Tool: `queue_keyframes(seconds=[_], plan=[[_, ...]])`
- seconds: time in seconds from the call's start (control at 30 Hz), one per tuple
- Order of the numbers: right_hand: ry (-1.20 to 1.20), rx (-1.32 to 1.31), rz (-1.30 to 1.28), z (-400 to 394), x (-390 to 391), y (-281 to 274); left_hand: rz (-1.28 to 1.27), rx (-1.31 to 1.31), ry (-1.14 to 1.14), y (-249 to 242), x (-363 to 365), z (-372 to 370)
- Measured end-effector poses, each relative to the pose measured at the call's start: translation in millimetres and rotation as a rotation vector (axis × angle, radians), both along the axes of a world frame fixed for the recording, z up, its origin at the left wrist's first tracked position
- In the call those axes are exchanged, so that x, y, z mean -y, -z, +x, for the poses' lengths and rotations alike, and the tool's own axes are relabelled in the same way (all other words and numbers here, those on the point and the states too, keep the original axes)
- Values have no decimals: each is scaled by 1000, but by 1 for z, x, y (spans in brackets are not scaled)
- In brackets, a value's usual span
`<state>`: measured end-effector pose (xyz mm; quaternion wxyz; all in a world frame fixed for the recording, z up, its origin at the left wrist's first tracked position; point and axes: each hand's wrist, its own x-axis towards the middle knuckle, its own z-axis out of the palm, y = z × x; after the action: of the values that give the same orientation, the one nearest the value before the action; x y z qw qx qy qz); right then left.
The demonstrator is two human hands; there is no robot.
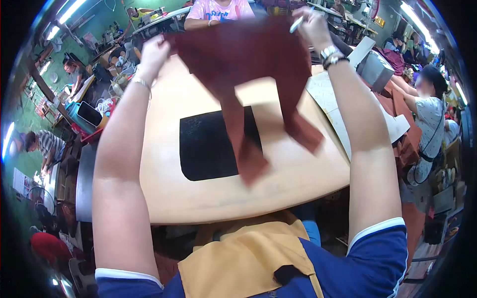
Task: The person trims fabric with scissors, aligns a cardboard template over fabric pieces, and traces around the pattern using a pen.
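A dark reddish-brown cloth piece (pixel 238 54) is held up and spread above the table, its two long lower ends hanging down, blurred by motion. At its upper left corner my left hand (pixel 156 51) is closed on the edge. My right hand (pixel 313 27) grips the upper right corner and also has a slim white pen-like tool (pixel 296 24) between its fingers. Below the cloth, a black rectangular mat (pixel 206 146) lies on the light wooden table (pixel 293 174), partly covered from view by the hanging ends.
Across the table is a person in a pink shirt (pixel 218 10). A grey box (pixel 376 71) and pale sheets (pixel 338 107) are on the right, near a co-worker in white (pixel 428 116) and reddish cloth (pixel 397 107). A phone (pixel 89 114) and red tray (pixel 92 135) are at left.
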<state>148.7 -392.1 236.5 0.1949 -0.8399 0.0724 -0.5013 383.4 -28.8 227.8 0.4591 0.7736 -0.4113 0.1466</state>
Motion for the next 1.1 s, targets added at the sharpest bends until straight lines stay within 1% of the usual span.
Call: queue_keyframes(seconds=[0.03,0.07,0.13,0.23,0.3,0.33,0.37,0.4,0.47,0.53,0.57,0.6,0.67,0.77,0.8,0.87,1.1], plan=[[152,114,-131,-10,-26,-25,-101,24,3,-21,6,13],[-295,344,189,-2,-23,-34,-201,44,4,-40,9,24],[-257,361,-18,-20,-21,-59,-368,186,167,-66,2,52],[-265,323,113,-41,-23,-51,-539,164,233,-71,-10,13],[-17,178,-91,-56,-29,-24,-487,152,239,-44,-20,-10],[-46,182,-143,-59,-35,-5,-461,145,241,-25,-26,-18],[-76,186,-194,-61,-40,14,-422,228,197,-3,-30,-21],[-258,267,-193,-60,-47,38,-381,310,153,23,-35,-23],[-239,35,140,-74,-52,96,-209,126,113,80,-52,-37],[-261,-47,171,-84,-60,147,-37,-52,79,140,-70,-54],[-245,-115,220,-93,-66,167,-71,-49,135,175,-74,-58],[-231,-184,268,-102,-73,183,-106,-45,190,200,-81,-65],[-174,-305,340,-123,-86,214,169,122,57,217,-99,-101],[-143,-373,90,-151,-102,244,318,24,24,228,-120,-144],[-140,-409,55,-162,-108,249,333,65,23,229,-127,-154],[-133,-480,-17,-185,-126,241,360,147,23,230,-138,-173],[-141,-530,-54,-242,-167,230,403,179,29,222,-178,-229]])
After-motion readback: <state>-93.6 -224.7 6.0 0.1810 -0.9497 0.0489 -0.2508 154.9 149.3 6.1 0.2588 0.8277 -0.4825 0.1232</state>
